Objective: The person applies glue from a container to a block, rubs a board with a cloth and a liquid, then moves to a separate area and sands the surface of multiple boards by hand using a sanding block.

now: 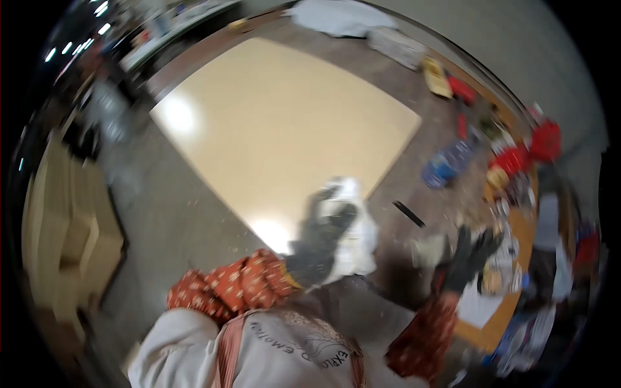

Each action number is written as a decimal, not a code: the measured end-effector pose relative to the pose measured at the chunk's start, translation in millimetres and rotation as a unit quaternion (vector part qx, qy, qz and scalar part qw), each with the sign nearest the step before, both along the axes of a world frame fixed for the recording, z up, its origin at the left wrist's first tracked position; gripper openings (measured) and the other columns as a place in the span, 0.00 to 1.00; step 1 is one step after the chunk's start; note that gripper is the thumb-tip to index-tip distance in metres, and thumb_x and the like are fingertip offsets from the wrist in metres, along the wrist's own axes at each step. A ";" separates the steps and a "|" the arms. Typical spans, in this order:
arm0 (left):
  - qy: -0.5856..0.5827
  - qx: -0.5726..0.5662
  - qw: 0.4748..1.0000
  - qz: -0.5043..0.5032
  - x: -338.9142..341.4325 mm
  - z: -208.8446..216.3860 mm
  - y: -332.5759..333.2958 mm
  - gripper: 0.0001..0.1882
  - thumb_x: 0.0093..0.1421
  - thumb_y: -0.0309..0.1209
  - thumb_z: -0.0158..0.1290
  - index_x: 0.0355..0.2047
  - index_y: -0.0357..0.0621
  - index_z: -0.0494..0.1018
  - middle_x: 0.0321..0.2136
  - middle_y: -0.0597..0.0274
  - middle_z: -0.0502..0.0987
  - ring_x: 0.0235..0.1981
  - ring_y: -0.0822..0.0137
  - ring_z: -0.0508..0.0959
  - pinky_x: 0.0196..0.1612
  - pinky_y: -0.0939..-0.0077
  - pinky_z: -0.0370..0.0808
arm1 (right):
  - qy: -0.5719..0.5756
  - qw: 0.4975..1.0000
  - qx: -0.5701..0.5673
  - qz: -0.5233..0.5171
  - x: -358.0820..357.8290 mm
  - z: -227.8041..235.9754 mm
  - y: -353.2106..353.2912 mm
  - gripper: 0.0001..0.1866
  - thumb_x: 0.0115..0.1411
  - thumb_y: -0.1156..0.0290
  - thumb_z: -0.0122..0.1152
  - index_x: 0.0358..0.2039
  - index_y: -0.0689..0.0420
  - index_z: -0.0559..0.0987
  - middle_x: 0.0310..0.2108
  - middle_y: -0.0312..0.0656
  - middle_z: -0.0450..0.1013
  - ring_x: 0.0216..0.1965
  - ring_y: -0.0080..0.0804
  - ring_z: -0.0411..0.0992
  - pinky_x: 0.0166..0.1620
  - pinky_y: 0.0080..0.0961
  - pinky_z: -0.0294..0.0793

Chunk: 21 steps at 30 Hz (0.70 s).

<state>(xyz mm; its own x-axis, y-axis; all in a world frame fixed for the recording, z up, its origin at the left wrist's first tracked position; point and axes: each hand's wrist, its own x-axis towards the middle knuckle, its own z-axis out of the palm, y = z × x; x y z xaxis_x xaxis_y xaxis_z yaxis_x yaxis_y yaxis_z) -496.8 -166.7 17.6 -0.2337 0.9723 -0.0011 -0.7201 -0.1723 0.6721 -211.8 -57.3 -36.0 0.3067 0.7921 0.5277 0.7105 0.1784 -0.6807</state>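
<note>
A large, smooth cream-coloured board (284,123) lies on the brown worktable. At its near corner is a crumpled white cloth (360,242), possibly paper. My left hand (318,242), in a dark grey glove, grips this cloth with curled fingers, though motion blurs them. To the right, my right hand (468,260), also gloved, has its fingers spread with nothing in them. Beside it is a whitish cup-like object (430,251), too blurred to name surely. A short black strip (409,214) lies between my hands, further from me.
On the right, a blue-tinted plastic bottle (448,163), red items (544,140) and clutter line the table edge. A yellow object (437,77) and white wrapped block (396,46) sit at the far right. Stacked pale boards (71,233) stand on the floor at left.
</note>
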 end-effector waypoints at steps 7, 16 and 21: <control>0.180 0.013 0.980 -0.083 -42.0 -22.0 -48.7 0.16 0.59 0.32 0.50 0.43 0.33 0.68 0.36 0.48 0.75 0.37 0.59 0.76 0.41 0.68 0.75 | 0.012 0.940 0.004 0.340 -129.3 -9.7 -87.1 0.29 0.60 0.63 0.52 0.57 0.66 0.59 0.56 0.52 0.60 0.56 0.43 0.61 0.56 0.38 0.62; -0.131 -0.250 0.957 -0.065 -85.7 -146.8 -96.1 0.10 0.58 0.38 0.54 0.36 0.48 0.72 0.33 0.61 0.76 0.34 0.64 0.77 0.38 0.64 0.76 | -0.047 0.859 0.078 0.504 -184.4 30.5 -84.0 0.21 0.54 0.73 0.57 0.50 0.52 0.69 0.48 0.48 0.67 0.43 0.41 0.69 0.44 0.34 0.71; 0.051 -0.192 0.980 0.029 -52.8 -143.6 -68.4 0.22 0.59 0.36 0.53 0.51 0.40 0.67 0.45 0.58 0.73 0.46 0.63 0.74 0.48 0.72 0.72 | -0.204 0.840 0.101 0.493 -233.5 -13.5 -67.4 0.20 0.53 0.71 0.57 0.48 0.49 0.70 0.38 0.48 0.69 0.39 0.44 0.70 0.39 0.36 0.74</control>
